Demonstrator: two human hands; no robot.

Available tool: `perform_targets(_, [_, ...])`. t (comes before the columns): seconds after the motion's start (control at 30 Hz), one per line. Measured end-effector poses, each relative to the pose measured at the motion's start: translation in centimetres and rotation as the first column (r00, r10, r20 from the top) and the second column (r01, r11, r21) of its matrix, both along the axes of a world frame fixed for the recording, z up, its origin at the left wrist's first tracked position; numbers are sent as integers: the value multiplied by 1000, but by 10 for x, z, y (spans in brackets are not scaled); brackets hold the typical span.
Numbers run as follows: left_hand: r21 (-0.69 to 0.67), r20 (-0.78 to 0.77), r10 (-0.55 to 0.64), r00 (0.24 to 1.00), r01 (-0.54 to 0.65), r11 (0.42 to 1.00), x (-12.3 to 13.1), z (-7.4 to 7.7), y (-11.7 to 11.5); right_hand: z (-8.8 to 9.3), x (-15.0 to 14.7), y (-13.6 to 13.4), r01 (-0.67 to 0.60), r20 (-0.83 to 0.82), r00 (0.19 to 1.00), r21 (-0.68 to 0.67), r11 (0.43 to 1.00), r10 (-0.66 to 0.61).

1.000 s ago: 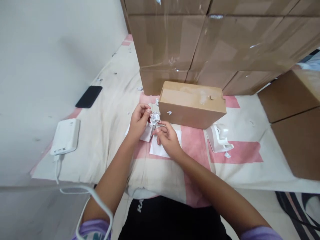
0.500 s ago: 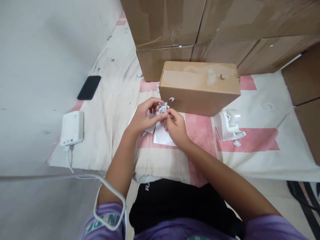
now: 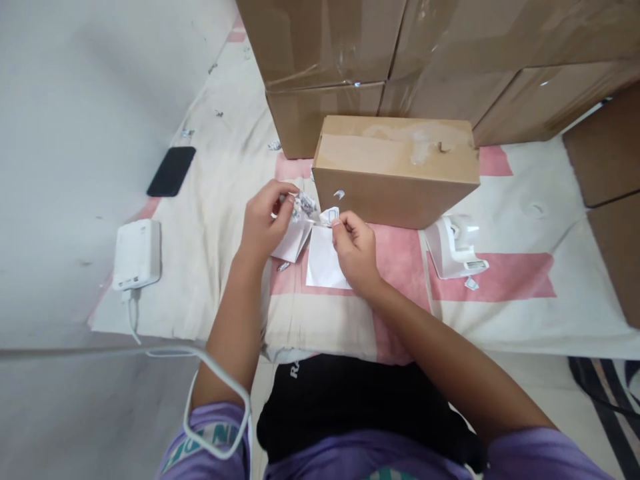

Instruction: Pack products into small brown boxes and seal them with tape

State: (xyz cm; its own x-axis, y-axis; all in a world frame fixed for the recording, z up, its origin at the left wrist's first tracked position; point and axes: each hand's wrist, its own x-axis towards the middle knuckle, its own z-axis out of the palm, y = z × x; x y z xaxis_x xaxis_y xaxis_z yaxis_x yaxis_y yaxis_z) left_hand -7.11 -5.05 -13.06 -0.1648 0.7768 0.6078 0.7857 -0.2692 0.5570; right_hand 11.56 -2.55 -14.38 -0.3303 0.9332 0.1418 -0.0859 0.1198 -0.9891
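Observation:
My left hand (image 3: 265,217) is closed on a crumpled bunch of printed paper pieces (image 3: 304,205), held over a white paper sheet (image 3: 291,244). Between the thumb and finger of my right hand (image 3: 356,248) is a small white paper piece (image 3: 329,215) with a blue outline. Below that hand lies another white sheet (image 3: 323,263), on the pink and cream cloth (image 3: 310,313). A cardboard box (image 3: 395,193) stands just beyond both hands, with a small curled scrap (image 3: 339,194) against its front.
Larger cardboard boxes (image 3: 330,47) are stacked at the back. To the right sits a white tape dispenser (image 3: 455,247) with a paper scrap (image 3: 471,283) by it. A black phone (image 3: 171,172) and a white power bank (image 3: 139,255) lie left; a white cable (image 3: 220,373) loops near my left arm.
My hands have moved apart. The left has drawn away to the left with the crumpled bunch, while the right now holds a single small paper piece.

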Motion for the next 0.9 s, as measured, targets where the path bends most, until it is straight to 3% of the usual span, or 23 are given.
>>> perform_targets(0.1, [-7,21,144,989,-143,990,-8,-5,3,2,1,3,-40,-52,998,-57,998,37])
perform_targets(0.23, [91,-25,212,977,-209,974,-5,-9,7,2,0,2,-78,-69,995,-40,996,75])
perform_targets(0.4, [230,-181,62,982,-19,973,9,-6,7,-2,-1,2,-127,-73,990,-45,991,123])
perform_targets(0.57, [79,-149,-94,984,106,991,15,-4,4,-4,-3,1,-157,-108,983,-46,987,151])
perform_targets(0.73, [-31,-95,-169,981,167,985,9,-5,4,-7,-6,1,-176,-140,977,-108,978,161])
perform_targets(0.8, [-84,-97,-193,976,185,979,6,-4,4,-8,-8,3,-225,-192,964,-205,952,186])
perform_targets(0.9, [-160,-123,-203,972,182,970,1,1,1,-8,-10,9,-385,-346,900,-339,858,267])
